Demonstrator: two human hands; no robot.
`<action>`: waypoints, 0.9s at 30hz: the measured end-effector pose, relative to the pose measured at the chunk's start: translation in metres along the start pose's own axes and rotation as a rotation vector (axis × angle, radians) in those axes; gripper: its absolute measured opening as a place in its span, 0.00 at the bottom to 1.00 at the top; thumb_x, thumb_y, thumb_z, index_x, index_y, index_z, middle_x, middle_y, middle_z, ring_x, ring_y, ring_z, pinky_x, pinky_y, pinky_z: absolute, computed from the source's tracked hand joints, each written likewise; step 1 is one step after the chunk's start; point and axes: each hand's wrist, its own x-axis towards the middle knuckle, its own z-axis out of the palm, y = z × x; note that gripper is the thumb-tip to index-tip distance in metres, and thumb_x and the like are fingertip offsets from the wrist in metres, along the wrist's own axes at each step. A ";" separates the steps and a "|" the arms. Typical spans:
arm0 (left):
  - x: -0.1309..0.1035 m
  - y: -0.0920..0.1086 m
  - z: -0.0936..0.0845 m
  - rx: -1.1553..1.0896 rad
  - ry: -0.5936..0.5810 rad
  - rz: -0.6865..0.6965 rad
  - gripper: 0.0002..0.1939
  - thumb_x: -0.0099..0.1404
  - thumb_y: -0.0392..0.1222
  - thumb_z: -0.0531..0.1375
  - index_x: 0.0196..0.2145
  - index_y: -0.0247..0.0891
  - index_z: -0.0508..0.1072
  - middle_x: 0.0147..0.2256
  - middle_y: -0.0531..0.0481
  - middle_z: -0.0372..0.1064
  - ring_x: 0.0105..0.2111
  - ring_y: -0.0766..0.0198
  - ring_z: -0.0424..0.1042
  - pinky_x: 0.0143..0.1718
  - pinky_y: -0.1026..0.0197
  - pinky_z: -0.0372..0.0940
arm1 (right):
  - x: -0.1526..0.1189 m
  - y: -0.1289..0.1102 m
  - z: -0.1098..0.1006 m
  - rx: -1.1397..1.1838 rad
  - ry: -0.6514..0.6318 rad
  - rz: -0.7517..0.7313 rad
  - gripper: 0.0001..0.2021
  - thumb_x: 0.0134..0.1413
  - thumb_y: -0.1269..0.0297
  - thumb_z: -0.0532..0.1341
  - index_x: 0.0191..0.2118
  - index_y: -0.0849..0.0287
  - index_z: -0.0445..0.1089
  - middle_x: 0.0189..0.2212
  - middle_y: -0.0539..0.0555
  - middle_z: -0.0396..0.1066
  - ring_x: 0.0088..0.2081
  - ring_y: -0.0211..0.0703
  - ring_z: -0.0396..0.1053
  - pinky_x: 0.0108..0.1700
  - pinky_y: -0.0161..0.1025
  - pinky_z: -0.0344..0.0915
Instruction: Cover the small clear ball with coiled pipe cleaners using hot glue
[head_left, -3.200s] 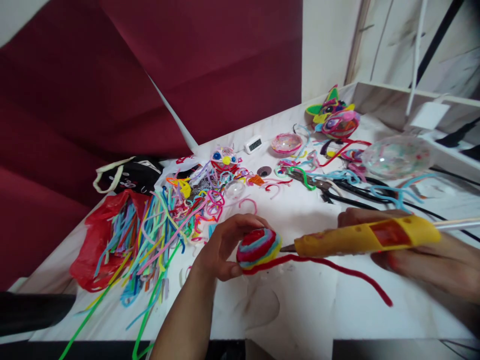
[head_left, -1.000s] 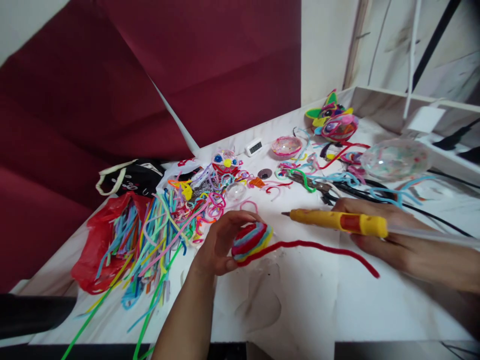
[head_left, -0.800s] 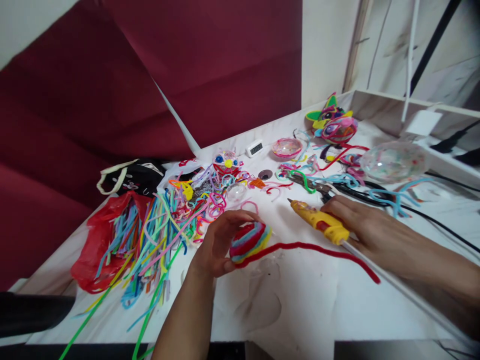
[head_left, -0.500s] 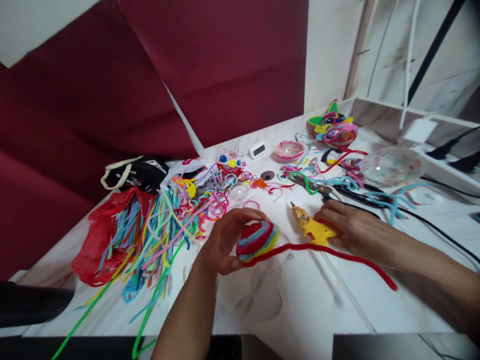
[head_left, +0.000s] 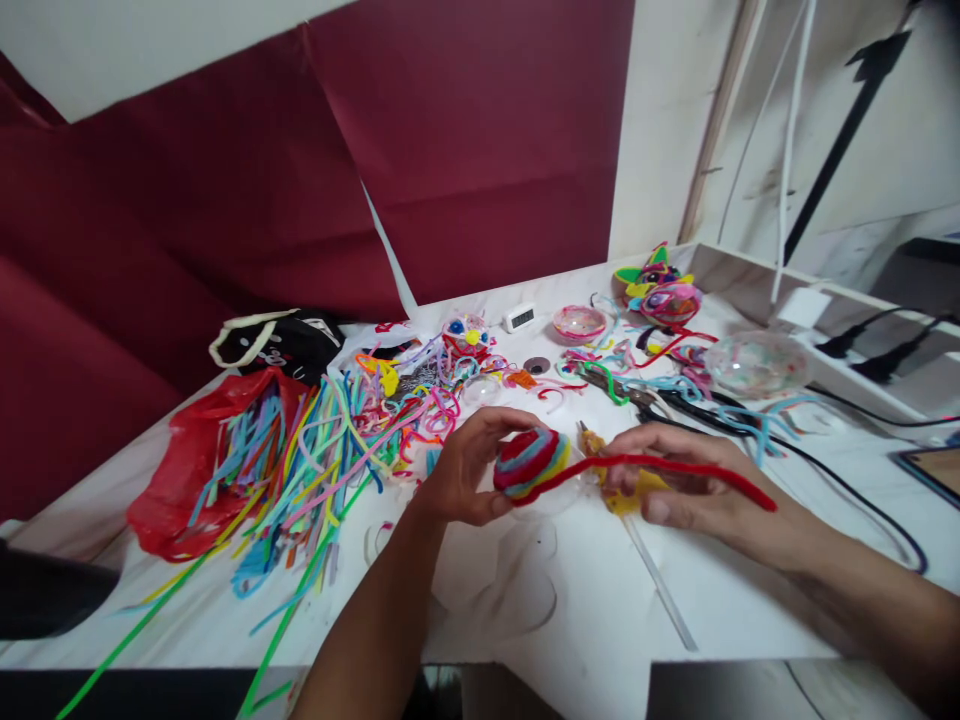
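A clear dome partly covered with coiled red, blue and yellow pipe cleaner (head_left: pixel 531 464) is in my left hand (head_left: pixel 466 470), its fingers curled round the left side. From the dome a loose red pipe cleaner (head_left: pixel 697 466) stretches right, passing across my right hand (head_left: pixel 679 475). The fingers of that hand are apart beside the red strand; whether they touch it is unclear. Behind and below them lies a yellow glue gun (head_left: pixel 630 494), its nozzle pointing up-left and a clear glue stick (head_left: pixel 664 590) trailing toward the front edge.
Many coloured pipe cleaners (head_left: pixel 322 470) spill from a red plastic bag (head_left: pixel 169 490) at left. Further back are a small white clock (head_left: pixel 520 318), a pink bowl (head_left: pixel 579 323) and a decorated figure (head_left: pixel 660 290). Pliers (head_left: pixel 626 392), black cables and a clear dome (head_left: pixel 759 363) lie at right.
My right hand has come off the glue gun and moved left and toward the red strand. The coiled dome in my left hand has shifted slightly right. The camera view has shifted.
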 end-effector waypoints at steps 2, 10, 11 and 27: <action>-0.001 -0.002 -0.001 0.000 -0.016 0.005 0.32 0.52 0.47 0.69 0.53 0.40 0.67 0.50 0.41 0.67 0.50 0.52 0.69 0.50 0.52 0.66 | 0.001 0.002 0.004 0.090 0.070 0.021 0.19 0.45 0.53 0.71 0.43 0.55 0.74 0.35 0.55 0.78 0.36 0.46 0.75 0.35 0.37 0.71; -0.003 -0.007 -0.003 0.026 -0.069 0.045 0.33 0.50 0.41 0.69 0.54 0.41 0.67 0.50 0.42 0.66 0.51 0.52 0.67 0.50 0.53 0.66 | 0.009 0.013 0.003 0.132 0.213 -0.025 0.09 0.47 0.58 0.72 0.34 0.54 0.78 0.31 0.51 0.76 0.29 0.39 0.71 0.31 0.34 0.68; -0.003 -0.007 -0.003 0.023 -0.071 0.046 0.33 0.50 0.40 0.69 0.54 0.41 0.67 0.50 0.42 0.66 0.51 0.53 0.67 0.50 0.53 0.66 | 0.011 0.012 0.004 0.113 0.224 -0.034 0.08 0.47 0.57 0.72 0.33 0.54 0.78 0.30 0.52 0.76 0.30 0.39 0.71 0.32 0.34 0.68; -0.004 -0.004 0.002 -0.013 -0.085 0.019 0.35 0.49 0.45 0.70 0.55 0.41 0.66 0.50 0.40 0.65 0.51 0.49 0.67 0.51 0.49 0.65 | 0.030 0.012 0.020 0.103 0.167 0.003 0.15 0.47 0.52 0.70 0.28 0.59 0.73 0.23 0.50 0.70 0.24 0.36 0.66 0.27 0.34 0.62</action>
